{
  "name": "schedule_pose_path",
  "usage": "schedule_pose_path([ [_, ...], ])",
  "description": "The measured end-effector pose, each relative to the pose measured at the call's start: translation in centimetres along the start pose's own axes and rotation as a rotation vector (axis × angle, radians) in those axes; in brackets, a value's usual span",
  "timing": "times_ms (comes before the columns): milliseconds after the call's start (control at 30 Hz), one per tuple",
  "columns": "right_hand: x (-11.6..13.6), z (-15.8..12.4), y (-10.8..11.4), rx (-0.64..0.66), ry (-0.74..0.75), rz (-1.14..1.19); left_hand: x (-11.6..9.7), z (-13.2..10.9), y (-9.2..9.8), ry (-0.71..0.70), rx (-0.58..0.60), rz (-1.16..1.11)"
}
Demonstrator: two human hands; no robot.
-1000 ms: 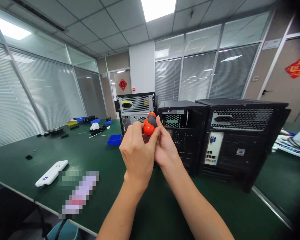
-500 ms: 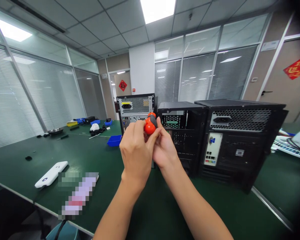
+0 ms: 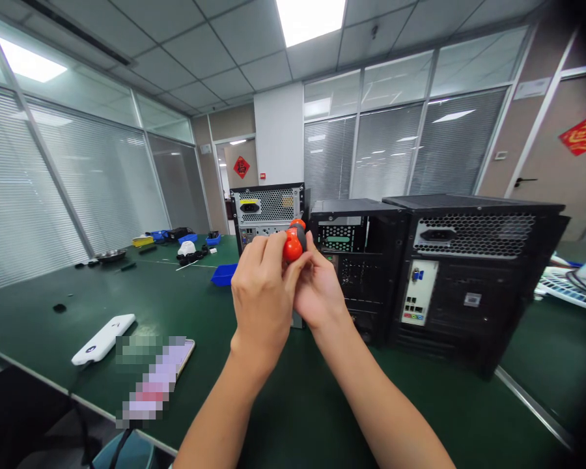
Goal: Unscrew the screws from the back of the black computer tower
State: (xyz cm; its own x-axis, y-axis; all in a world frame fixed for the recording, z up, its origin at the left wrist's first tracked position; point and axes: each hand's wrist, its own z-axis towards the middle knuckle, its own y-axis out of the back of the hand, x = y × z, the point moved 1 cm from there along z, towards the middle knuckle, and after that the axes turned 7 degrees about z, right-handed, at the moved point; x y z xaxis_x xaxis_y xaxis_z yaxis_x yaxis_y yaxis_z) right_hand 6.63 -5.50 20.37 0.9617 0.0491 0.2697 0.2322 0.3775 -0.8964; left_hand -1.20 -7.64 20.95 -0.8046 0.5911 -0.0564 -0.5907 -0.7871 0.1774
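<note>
Both hands are closed around a screwdriver (image 3: 293,247) with a bulbous red and dark grey handle, its butt end toward me. My left hand (image 3: 261,286) grips it from the left, fingers curled over. My right hand (image 3: 321,286) closes on it from the right, thumb and fingers pinched in. The shaft and tip are hidden behind the handle and fingers. The screwdriver points at the right rear edge of the left computer case (image 3: 266,203), which stands upright with its back to me. Whether the tip touches it I cannot tell.
Two more black computer cases, a middle one (image 3: 356,208) and a right one (image 3: 473,312), stand beside it. A blue tray (image 3: 223,275) is left of my hands. Nearer on the green table (image 3: 176,306) lie a white power bank (image 3: 103,340) and a partly blurred phone (image 3: 156,381).
The hands and screwdriver stay almost in place. The handle looks slightly turned, with less of its grey part showing. The view has shifted a little.
</note>
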Motion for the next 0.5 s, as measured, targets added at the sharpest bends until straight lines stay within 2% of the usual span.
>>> schedule_pose_path([
  [233,-0.09,0.25,0.27,0.01,-0.012,-0.016,0.17,0.09,0.25,-0.025,0.009,0.037],
  [500,-0.18,0.25,-0.33,0.0,-0.012,0.092,0.79,0.32,0.34,-0.076,0.004,0.084],
])
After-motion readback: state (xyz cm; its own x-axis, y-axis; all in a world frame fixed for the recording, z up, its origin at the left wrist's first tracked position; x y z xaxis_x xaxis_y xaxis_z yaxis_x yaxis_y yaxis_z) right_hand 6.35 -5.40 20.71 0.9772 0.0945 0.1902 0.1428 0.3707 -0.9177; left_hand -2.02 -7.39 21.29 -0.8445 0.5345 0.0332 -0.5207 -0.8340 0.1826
